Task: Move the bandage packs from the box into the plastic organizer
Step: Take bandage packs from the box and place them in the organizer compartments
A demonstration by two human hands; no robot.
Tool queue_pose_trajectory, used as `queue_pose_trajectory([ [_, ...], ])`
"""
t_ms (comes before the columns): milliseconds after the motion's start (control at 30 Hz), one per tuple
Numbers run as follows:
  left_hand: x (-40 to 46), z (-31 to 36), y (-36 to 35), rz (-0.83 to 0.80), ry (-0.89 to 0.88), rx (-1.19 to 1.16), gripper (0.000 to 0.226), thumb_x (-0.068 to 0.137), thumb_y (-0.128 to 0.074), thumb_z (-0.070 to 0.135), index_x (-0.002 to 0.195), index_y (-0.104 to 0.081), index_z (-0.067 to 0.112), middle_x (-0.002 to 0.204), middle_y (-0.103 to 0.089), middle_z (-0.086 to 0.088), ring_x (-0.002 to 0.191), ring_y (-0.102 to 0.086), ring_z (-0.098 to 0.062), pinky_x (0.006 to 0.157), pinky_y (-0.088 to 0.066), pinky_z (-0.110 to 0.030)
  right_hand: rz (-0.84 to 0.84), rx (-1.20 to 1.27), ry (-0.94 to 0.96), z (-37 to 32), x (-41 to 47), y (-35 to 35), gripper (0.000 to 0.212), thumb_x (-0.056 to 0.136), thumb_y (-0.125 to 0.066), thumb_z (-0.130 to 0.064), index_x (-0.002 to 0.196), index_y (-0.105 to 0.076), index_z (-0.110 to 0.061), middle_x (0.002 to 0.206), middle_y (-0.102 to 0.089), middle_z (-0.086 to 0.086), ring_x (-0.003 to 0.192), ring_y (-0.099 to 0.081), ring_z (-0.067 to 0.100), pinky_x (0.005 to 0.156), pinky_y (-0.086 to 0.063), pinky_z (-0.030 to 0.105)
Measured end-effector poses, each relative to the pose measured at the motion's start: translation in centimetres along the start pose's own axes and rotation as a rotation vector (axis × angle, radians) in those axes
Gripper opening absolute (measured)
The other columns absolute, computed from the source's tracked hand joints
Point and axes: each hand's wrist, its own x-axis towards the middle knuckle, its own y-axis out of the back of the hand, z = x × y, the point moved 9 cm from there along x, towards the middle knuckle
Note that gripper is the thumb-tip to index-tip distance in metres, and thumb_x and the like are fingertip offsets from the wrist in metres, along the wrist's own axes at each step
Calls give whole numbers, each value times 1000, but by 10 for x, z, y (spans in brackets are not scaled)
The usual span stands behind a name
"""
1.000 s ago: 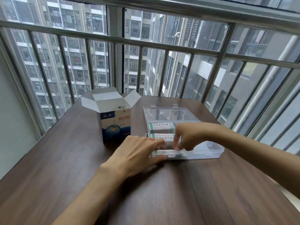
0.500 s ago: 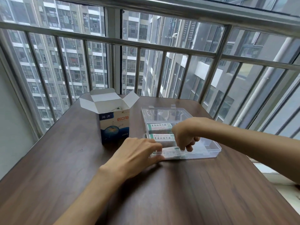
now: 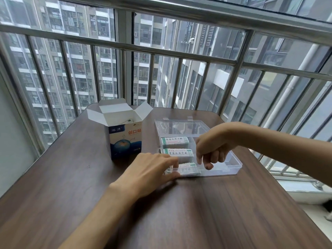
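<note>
The open blue-and-white bandage box (image 3: 124,139) stands on the table, flaps up, with a bit of its contents showing inside. To its right lies the clear plastic organizer (image 3: 233,166), its lid (image 3: 181,126) folded back. Three bandage packs lie in its left compartments: far (image 3: 175,141), middle (image 3: 177,152) and near (image 3: 188,168). My left hand (image 3: 149,171) rests against the organizer's near left corner, fingers fairly straight. My right hand (image 3: 213,146) hovers over the organizer with its fingers curled downward and nothing in them.
The dark wooden table (image 3: 71,177) reaches a metal window railing (image 3: 161,49) at the back. The organizer's right-hand part (image 3: 224,168) holds no packs. The table's right edge runs along a window sill (image 3: 296,186).
My right hand has let go of the nearest pack and risen out of the compartment. My left hand has stayed at the organizer's corner.
</note>
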Motion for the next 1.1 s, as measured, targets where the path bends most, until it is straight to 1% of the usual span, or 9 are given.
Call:
queue_pose_trajectory([
  [133,0,-1,0,8,-1,-12,32,95,-38,58,113,-49,35,123,-59,13,104,-59,-17,77,-45,-32,-131,143,-29,1,-3,-13,25,97,-25,-3,75,-36,-10,46,-53,0,31,-24,4,35,-18,13],
  [267,-1,-1,0,15,-2,-18,33,95,-37,58,115,-49,35,124,-58,13,105,-58,-16,79,-46,-31,-167,364,-8,8,-6,-10,29,98,-27,-4,75,-43,-8,47,-51,-1,30,-26,4,35,-18,12],
  [533,0,-3,-2,24,2,-21,34,95,-37,58,116,-49,35,126,-58,14,108,-57,-15,79,-45,-31,-188,383,-16,6,-6,-17,26,100,-28,-7,77,-40,-8,50,-57,1,30,-26,4,33,-20,12],
  [633,0,-5,-5,16,14,-41,33,94,-37,58,115,-49,36,126,-58,13,108,-57,-17,78,-43,-32,-83,194,-10,14,-5,-9,18,99,-39,-12,88,-51,-5,50,-59,2,31,-28,4,34,-21,13],
  [700,0,-5,-4,19,13,-38,33,94,-37,58,115,-50,36,127,-58,14,109,-57,-16,78,-43,-31,107,-65,58,14,-3,4,22,96,-51,-18,102,-61,0,50,-63,0,32,-33,5,39,-29,16],
  [800,0,-4,-4,28,5,-43,33,94,-38,57,116,-50,36,127,-58,14,108,-58,-16,81,-46,-32,482,-342,290,-3,-8,21,19,90,-60,-29,105,-70,-20,50,-63,-6,39,-49,-5,61,-45,22],
  [833,0,-5,-4,33,3,-52,33,94,-38,58,116,-50,36,127,-58,14,108,-58,-15,82,-46,-33,541,-373,349,-7,-9,20,18,90,-61,-30,105,-69,-25,50,-63,-6,42,-51,-9,67,-46,23],
  [967,-1,-4,-4,48,5,-54,33,94,-38,59,115,-50,37,125,-58,16,105,-58,-13,80,-47,-32,511,-353,407,-8,4,12,19,92,-57,-31,107,-68,-31,42,-55,-7,41,-50,-6,75,-48,23],
  [1100,-2,-2,1,83,-5,-34,32,94,-37,59,113,-50,37,121,-58,16,99,-59,-12,76,-46,-31,446,-187,454,-6,12,16,19,88,-63,-22,104,-72,-21,41,-51,-7,39,-43,4,58,-40,17],
])
